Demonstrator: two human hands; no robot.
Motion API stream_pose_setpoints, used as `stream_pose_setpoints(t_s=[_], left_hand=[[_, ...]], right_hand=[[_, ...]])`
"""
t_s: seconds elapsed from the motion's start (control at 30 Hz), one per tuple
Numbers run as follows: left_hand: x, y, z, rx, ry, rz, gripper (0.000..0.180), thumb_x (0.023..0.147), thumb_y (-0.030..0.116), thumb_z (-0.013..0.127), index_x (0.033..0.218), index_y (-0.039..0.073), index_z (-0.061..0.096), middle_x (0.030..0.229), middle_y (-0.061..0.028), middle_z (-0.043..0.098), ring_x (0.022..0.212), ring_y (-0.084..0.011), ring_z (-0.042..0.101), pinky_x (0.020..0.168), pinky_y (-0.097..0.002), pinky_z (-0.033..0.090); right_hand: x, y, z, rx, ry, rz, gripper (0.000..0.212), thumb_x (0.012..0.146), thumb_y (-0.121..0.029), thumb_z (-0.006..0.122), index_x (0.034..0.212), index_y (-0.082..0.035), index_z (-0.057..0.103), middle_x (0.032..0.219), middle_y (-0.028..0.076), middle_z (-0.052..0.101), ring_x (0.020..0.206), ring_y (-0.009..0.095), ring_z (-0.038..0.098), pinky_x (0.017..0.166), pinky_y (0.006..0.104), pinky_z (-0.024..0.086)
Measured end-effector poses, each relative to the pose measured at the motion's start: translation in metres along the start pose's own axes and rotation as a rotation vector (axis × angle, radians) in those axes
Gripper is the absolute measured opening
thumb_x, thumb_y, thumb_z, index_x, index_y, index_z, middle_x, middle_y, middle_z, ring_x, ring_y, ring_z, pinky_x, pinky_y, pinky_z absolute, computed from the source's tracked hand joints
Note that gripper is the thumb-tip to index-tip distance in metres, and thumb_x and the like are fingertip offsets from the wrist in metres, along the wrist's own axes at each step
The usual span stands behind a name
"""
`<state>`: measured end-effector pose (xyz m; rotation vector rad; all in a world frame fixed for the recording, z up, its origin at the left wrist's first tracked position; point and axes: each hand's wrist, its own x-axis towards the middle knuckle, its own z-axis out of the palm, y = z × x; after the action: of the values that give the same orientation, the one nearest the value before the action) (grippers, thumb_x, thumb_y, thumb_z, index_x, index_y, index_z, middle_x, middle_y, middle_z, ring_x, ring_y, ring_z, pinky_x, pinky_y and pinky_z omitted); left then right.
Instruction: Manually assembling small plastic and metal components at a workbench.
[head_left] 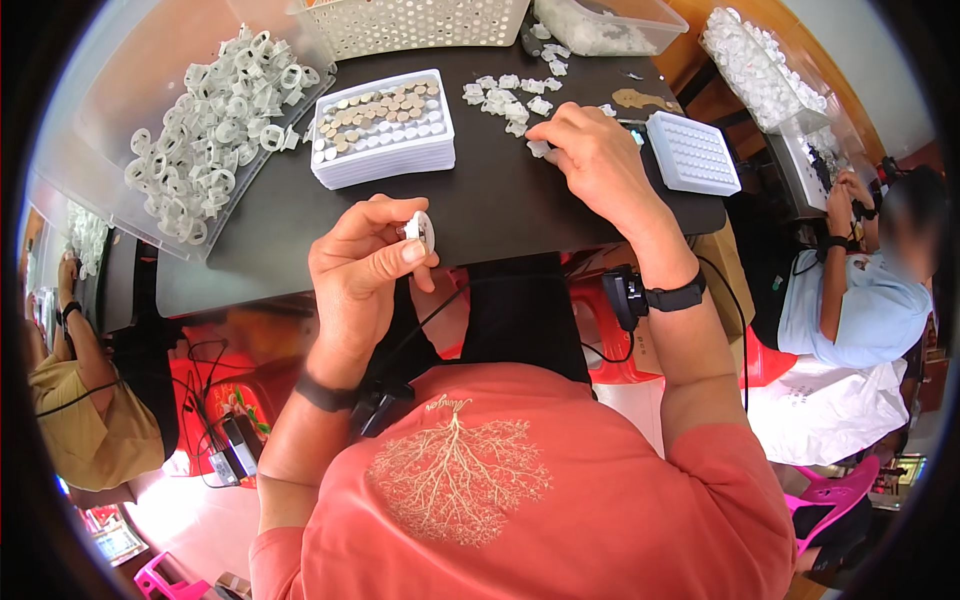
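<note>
Left hand (pixel 358 262) is pinching a round white part (pixel 425 232) over the near counter (pixel 480 205), thumb partly covering it. Disc is standing on edge, flat face pointing right, long axis running near-far. Right hand (pixel 600 162) is touching a clear piece (pixel 538 148), grip unclear. Tray stack (pixel 392 170) is sitting beyond left hand.

Bin (pixel 108 122): left, fittings (pixel 225 130) inside
Tray stack (pixel 390 166): right of bin, discs (pixel 397 104) atop
Basket (pixel 400 30): far
Loose pieces (pixel 505 98): left of grid tray (pixel 702 183)
</note>
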<state>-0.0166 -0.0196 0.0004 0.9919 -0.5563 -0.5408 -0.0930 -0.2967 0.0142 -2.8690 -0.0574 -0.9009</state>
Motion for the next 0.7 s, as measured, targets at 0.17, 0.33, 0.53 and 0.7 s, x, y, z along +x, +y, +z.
stream_pose_setpoints(t_s=[0.17,0.33,0.53,0.7], left_hand=[[-0.001,0.001,0.001,0.018,0.002,-0.005,0.030,0.086,-0.004,0.072,0.115,-0.006,0.066,0.094,-0.0099,0.065,0.076,-0.0177,0.066,0.057,-0.0272,0.054],[-0.001,0.002,0.001,0.013,0.007,-0.020,0.030,0.086,-0.004,0.071,0.116,-0.006,0.066,0.094,-0.0098,0.064,0.077,-0.0177,0.066,0.058,-0.0273,0.055],[-0.002,0.000,-0.001,-0.002,0.002,-0.001,0.030,0.086,-0.004,0.071,0.115,-0.006,0.066,0.095,-0.0104,0.064,0.077,-0.0179,0.065,0.058,-0.0274,0.055],[-0.001,0.000,-0.002,-0.019,-0.010,0.006,0.030,0.086,-0.006,0.071,0.115,-0.006,0.066,0.095,-0.0103,0.064,0.077,-0.0177,0.065,0.059,-0.0271,0.054]], right_hand=[[0.002,0.004,0.004,-0.009,-0.036,0.019,0.013,0.079,-0.001,0.065,0.088,-0.010,0.070,0.091,0.005,0.065,0.085,0.028,0.063,0.075,0.0401,0.051],[0.006,0.002,-0.001,0.009,-0.047,0.038,0.014,0.080,-0.001,0.065,0.089,-0.011,0.070,0.092,0.005,0.065,0.086,0.029,0.064,0.075,0.0408,0.051],[0.016,0.006,-0.004,-0.005,-0.232,-0.022,0.016,0.080,0.001,0.067,0.093,-0.008,0.066,0.091,0.006,0.064,0.091,0.030,0.064,0.076,0.0416,0.051],[0.020,0.008,-0.003,-0.001,-0.264,-0.018,0.016,0.080,0.000,0.068,0.094,-0.007,0.065,0.091,0.007,0.065,0.094,0.030,0.064,0.077,0.0419,0.051]])
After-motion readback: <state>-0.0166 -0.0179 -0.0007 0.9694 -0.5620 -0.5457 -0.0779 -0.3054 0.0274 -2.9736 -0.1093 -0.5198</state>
